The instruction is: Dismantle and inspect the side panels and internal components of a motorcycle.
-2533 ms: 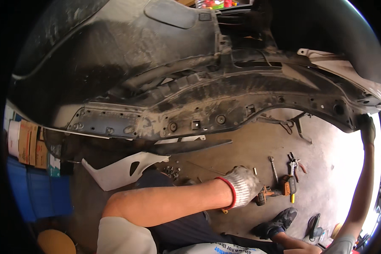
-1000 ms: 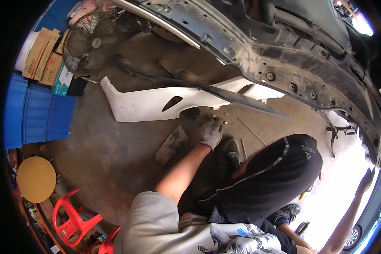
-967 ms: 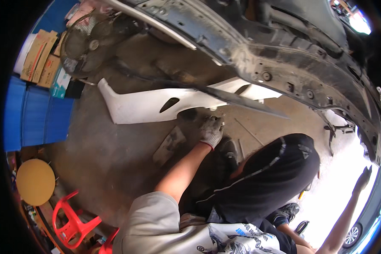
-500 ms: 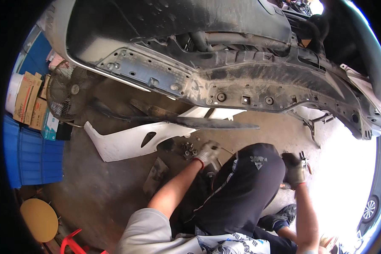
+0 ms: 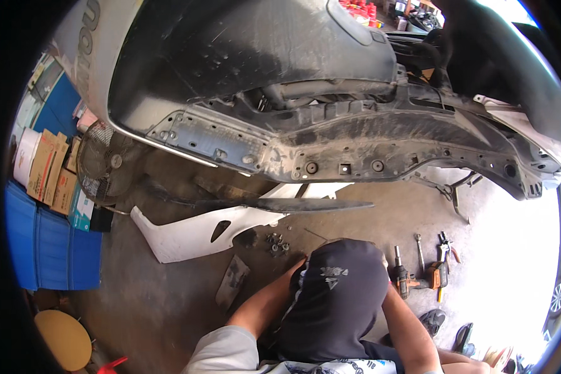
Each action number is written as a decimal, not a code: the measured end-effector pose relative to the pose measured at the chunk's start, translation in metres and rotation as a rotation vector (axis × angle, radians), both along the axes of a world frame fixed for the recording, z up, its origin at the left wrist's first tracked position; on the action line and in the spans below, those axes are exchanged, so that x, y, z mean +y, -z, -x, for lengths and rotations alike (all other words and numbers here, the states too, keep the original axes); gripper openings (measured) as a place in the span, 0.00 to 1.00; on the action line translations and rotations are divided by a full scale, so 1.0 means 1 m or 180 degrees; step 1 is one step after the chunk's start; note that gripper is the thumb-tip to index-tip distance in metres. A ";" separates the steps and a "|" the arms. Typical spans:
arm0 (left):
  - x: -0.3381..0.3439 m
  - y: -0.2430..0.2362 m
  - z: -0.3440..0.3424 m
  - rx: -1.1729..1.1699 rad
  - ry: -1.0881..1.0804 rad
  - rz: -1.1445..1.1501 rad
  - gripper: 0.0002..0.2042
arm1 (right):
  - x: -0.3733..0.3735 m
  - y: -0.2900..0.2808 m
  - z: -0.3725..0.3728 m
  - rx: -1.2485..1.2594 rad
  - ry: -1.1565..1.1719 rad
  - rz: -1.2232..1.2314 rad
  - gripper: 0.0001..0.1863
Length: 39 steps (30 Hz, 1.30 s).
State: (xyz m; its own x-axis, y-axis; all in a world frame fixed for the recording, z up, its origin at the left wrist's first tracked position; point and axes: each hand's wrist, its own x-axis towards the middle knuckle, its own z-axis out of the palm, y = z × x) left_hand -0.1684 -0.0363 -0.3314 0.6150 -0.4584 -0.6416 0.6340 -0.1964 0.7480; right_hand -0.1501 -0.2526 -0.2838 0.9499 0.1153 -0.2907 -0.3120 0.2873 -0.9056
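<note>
My knee in dark trousers [image 5: 340, 293] is raised in front of me and hides most of both hands. Past its left side reaches my left forearm [image 5: 271, 296]; the hand at its end is out of sight behind the knee. On the right edge of the knee a sliver of the gloved right hand [image 5: 384, 257] shows, its fingers hidden. What either hand holds cannot be made out. Close to the right hand lie an orange and black power tool [image 5: 402, 280], a second orange-black tool [image 5: 438, 273], a wrench [image 5: 419, 248] and pliers [image 5: 443, 248].
Overhead spans a vehicle's dusty underside edge [image 5: 349, 153]. Beneath it rest a white body panel [image 5: 187, 240] and a long black trim strip [image 5: 311, 204]. Small metal fasteners [image 5: 277, 244] and a flat plate [image 5: 232, 280] lie leftward. A fan [image 5: 109, 162], cardboard boxes [image 5: 47, 168] and blue bins [image 5: 53, 249] line the left.
My right hand has left the tools on the right and moved in behind the knee. The left hand has also gone behind the knee. My view has shifted, so the vehicle sits lower.
</note>
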 end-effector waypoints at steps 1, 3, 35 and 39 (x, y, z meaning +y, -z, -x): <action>0.003 0.000 0.006 -0.0084 0.0146 -0.0197 0.23 | -0.004 0.000 -0.001 -0.0023 0.0039 0.0011 0.13; 0.008 0.001 0.013 -0.0280 0.0461 -0.0587 0.22 | -0.025 -0.007 0.000 0.0105 -0.0001 0.1586 0.10; -0.056 0.028 -0.111 -0.1566 0.3233 -0.3393 0.23 | -0.324 -0.315 -0.178 -0.0911 0.0047 0.6886 0.11; -0.055 0.028 -0.109 -0.1607 0.3132 -0.3325 0.24 | -0.316 -0.310 -0.189 -0.0677 0.0117 0.7252 0.11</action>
State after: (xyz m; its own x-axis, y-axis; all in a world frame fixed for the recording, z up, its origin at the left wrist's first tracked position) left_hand -0.0595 -0.0910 -0.3596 0.5927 -0.2921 -0.7506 -0.3325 -0.9375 0.1023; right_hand 0.0388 -0.5682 0.0262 0.9676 -0.1586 0.1965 -0.2204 -0.9103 0.3504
